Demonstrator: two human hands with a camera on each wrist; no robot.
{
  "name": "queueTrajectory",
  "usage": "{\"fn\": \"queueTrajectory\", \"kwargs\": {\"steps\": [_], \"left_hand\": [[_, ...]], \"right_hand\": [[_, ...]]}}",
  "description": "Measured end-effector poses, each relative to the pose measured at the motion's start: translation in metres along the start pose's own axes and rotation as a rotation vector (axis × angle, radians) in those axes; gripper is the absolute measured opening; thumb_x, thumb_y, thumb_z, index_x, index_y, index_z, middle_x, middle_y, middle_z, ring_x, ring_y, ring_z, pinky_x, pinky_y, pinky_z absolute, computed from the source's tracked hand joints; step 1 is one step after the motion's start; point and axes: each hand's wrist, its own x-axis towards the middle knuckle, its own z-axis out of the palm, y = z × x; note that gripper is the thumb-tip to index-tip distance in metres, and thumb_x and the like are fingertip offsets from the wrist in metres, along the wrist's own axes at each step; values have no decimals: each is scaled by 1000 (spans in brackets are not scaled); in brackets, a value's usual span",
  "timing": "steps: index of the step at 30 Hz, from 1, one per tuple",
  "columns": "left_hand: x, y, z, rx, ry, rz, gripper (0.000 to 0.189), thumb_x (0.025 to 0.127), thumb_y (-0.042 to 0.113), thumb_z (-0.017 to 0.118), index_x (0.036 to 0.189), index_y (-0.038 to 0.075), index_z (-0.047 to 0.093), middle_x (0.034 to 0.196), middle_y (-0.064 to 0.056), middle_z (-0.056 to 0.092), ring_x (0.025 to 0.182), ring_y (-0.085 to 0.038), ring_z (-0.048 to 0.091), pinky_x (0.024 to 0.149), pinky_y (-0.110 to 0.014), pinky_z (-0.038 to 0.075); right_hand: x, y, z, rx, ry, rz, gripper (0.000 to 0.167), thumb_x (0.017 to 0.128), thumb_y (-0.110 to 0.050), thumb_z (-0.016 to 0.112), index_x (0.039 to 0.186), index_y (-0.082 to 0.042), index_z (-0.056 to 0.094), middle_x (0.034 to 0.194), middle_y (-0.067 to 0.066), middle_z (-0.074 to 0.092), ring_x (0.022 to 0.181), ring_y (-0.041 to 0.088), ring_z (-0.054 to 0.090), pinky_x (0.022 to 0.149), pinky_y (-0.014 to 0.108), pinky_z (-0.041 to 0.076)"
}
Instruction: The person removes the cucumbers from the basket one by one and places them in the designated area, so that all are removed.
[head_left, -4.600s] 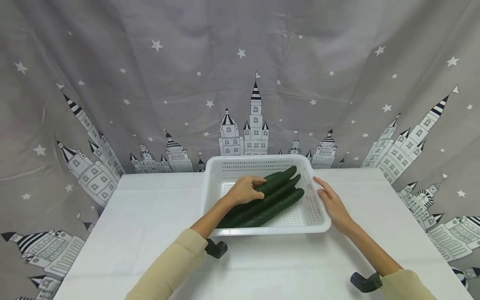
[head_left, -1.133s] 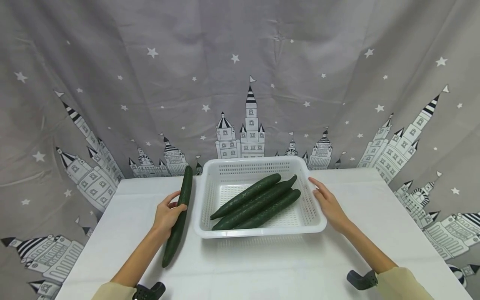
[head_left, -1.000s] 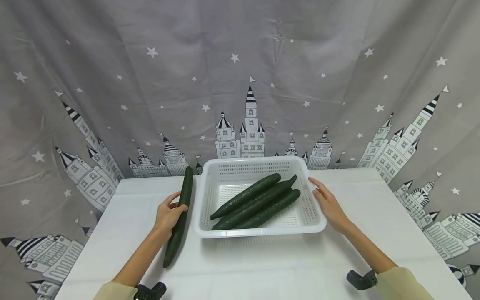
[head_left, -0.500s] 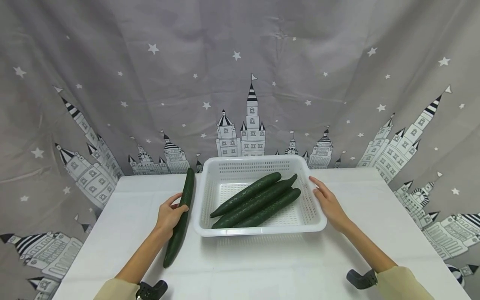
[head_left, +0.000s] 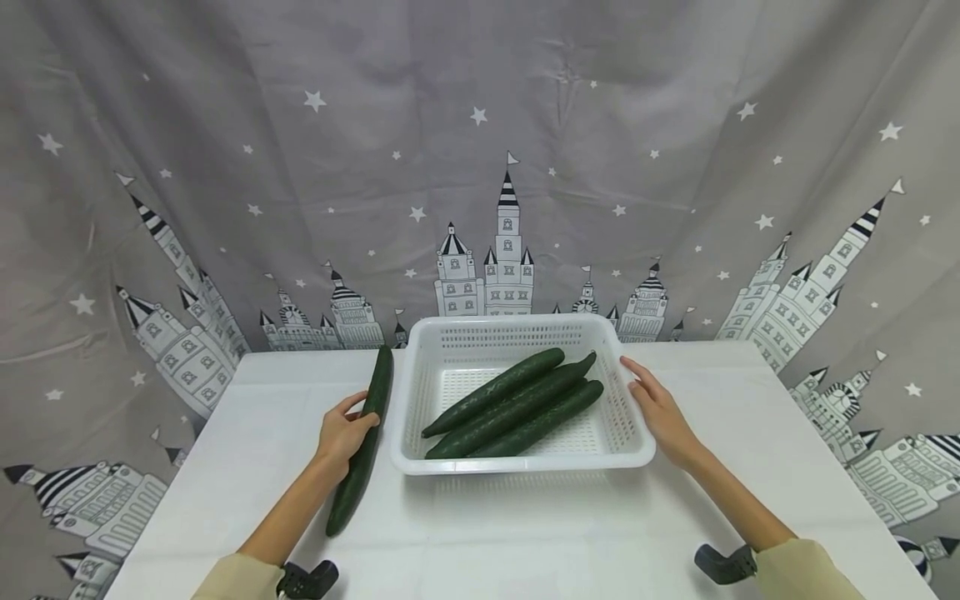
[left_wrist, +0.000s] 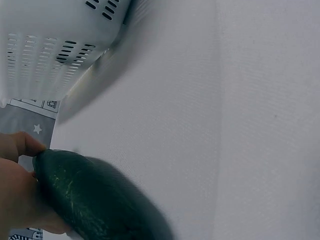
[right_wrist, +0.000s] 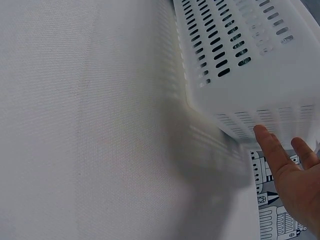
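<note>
On the table left of the basket, a long dark green cucumber lies slanted in the head view. My left hand grips it around its middle, thumb on the near side and fingers on the far side. The left wrist view shows the cucumber large, with its shadow on the cloth. A white perforated plastic basket holds three more cucumbers, lying side by side diagonally. My right hand rests against the basket's right wall with extended fingers; in the right wrist view its fingertips are at the slotted wall.
A white cloth covers the table, whose far edge runs behind the basket. A grey curtain with printed castles and stars hangs behind and at both sides. Each wrist carries a black camera mount.
Earlier, my left hand was over the cucumbers inside the basket; now it holds one on the table at left. In the last second it shifted slightly right. The right hand stays at the basket.
</note>
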Motion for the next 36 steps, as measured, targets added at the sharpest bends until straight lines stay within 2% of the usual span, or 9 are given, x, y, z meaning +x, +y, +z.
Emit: {"fn": "queueTrajectory", "kwargs": {"steps": [12,25,36], "left_hand": [[1,3,2,56,-23,6,63,89,11,59,149,3,42,120,-23,52,94,-30,55,74,-38,49],[1,1,0,147,-22,23,65,90,16,61,150,2,39,127,-28,54,105,-38,57,84,-50,49],[1,3,-4,139,-9,20,65,92,21,62,149,0,39,127,-26,52,109,-38,53,90,-52,45]], "right_hand": [[-2,0,1,12,-2,-12,51,111,-23,31,160,-13,22,160,22,25,131,47,44,91,41,53],[-2,1,0,27,-13,-19,51,111,-24,31,160,-14,22,160,22,25,129,48,46,87,38,55],[-1,2,1,31,-8,-15,51,111,-23,32,160,-13,23,160,22,25,130,48,45,88,36,54]]}}
